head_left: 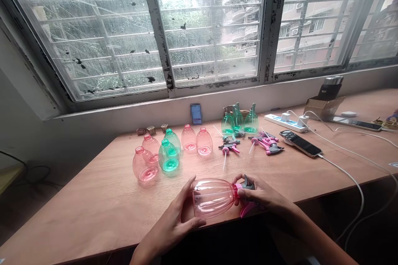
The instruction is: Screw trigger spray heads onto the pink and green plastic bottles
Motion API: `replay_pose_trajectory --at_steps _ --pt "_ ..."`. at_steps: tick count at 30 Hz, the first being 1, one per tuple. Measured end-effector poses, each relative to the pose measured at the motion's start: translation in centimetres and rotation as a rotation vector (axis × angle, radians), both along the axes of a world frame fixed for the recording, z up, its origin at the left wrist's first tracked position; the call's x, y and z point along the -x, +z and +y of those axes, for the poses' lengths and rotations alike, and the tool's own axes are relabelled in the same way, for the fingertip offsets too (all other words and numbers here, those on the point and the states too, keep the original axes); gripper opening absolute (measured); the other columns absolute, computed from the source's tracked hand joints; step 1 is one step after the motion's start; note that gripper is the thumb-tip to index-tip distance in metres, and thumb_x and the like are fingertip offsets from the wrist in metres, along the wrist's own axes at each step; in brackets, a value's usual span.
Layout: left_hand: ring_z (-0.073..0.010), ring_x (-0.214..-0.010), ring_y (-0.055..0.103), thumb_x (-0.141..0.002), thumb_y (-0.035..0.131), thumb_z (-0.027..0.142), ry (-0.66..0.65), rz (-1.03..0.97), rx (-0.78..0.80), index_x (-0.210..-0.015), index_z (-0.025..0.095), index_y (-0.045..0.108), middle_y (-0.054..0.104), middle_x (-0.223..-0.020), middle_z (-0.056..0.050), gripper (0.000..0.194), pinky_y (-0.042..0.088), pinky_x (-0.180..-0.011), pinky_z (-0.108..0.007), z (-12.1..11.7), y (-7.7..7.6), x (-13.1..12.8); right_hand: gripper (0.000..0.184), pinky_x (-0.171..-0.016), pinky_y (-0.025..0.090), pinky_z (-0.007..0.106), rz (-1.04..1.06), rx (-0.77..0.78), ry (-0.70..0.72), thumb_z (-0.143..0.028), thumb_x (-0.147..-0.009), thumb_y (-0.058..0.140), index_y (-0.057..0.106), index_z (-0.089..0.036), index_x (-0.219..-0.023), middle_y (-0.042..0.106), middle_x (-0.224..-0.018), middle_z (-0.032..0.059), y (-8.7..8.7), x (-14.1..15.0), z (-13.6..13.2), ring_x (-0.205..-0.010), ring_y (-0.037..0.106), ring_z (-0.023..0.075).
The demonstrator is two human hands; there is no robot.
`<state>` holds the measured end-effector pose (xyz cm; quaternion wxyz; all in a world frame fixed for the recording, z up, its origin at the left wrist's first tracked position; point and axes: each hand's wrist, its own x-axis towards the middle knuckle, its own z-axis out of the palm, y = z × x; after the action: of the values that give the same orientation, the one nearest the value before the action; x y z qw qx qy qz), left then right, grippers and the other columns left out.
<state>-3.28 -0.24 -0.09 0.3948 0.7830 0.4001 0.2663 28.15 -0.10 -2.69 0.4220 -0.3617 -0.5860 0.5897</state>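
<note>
Lying sideways above the table's front edge is a clear pink spray bottle (214, 198), its base toward the left and its neck toward the right. My left hand (178, 217) cups the base, thumb below and fingers above. At the neck, my right hand (259, 194) pinches the pink collar of a grey and pink trigger sprayer (248, 183), which sits on the bottle's mouth. A thin tube shows inside the bottle. Whether the collar is fully screwed down I cannot tell. Beyond my hands lie several loose trigger sprayers (270, 145) with thin tubes.
Open pink bottles (204, 143) and green bottles (169, 157) stand left of centre. Green bottles with sprayers (251, 120) stand at the back. A phone (195, 114) leans on the wall. Rightward are a power strip (286, 123), a cabled phone (301, 144) and a cardboard box (323, 107).
</note>
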Motion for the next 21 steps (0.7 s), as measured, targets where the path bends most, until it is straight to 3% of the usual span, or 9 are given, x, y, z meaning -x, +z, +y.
replay_pose_trajectory --at_steps 6,9,13,16,21 --pt "-0.0335 -0.146 0.042 -0.089 0.074 0.034 -0.006 -0.057 0.017 -0.157 0.04 0.023 0.042 -0.16 -0.006 0.085 0.029 -0.123 -0.055 0.9 -0.3 0.0 0.054 -0.061 0.058 0.032 0.039 0.076 -0.119 -0.067 -0.085 0.067 0.058 -0.021 -0.112 0.074 -0.078 0.0028 -0.7 0.2 0.5 -0.068 0.073 0.0221" --pt "-0.0329 -0.143 0.045 -0.09 0.073 0.032 -0.022 -0.101 0.024 -0.156 0.04 0.022 0.045 -0.157 -0.007 0.084 0.032 -0.122 -0.054 1.2 -0.7 0.0 0.053 -0.06 0.06 0.034 0.122 0.095 -0.172 -0.067 -0.087 0.065 0.056 -0.022 -0.115 0.074 -0.078 0.0022 -1.1 0.4 0.8 -0.065 0.074 0.0228" --pt "-0.0319 -0.142 0.047 -0.09 0.073 0.028 -0.03 -0.158 0.012 -0.155 0.042 0.024 0.037 -0.161 -0.006 0.082 0.039 -0.119 -0.05 0.9 -1.0 -0.1 0.047 -0.058 0.057 0.03 0.148 0.062 -0.098 -0.065 -0.091 0.062 0.061 -0.017 -0.095 0.074 -0.07 0.0039 -1.2 0.5 0.9 -0.059 0.072 0.0198" --pt "-0.0322 -0.138 0.05 -0.091 0.072 0.027 -0.022 -0.163 0.001 -0.152 0.042 0.03 0.04 -0.158 -0.006 0.076 0.046 -0.115 -0.047 0.4 -1.0 -0.4 0.051 -0.051 0.05 0.024 0.119 0.048 -0.117 -0.064 -0.093 0.059 0.062 -0.015 -0.078 0.072 -0.062 0.0044 -1.1 0.4 1.0 -0.05 0.068 0.016" --pt "-0.0317 -0.135 0.052 -0.09 0.072 0.026 0.004 -0.058 -0.075 -0.15 0.045 0.036 0.043 -0.154 -0.003 0.072 0.044 -0.117 -0.048 0.2 -0.7 -0.7 0.053 -0.045 0.048 0.025 0.151 0.089 -0.143 -0.064 -0.089 0.063 0.063 -0.016 -0.069 0.07 -0.053 0.0044 -0.8 0.5 1.1 -0.043 0.066 0.0178"
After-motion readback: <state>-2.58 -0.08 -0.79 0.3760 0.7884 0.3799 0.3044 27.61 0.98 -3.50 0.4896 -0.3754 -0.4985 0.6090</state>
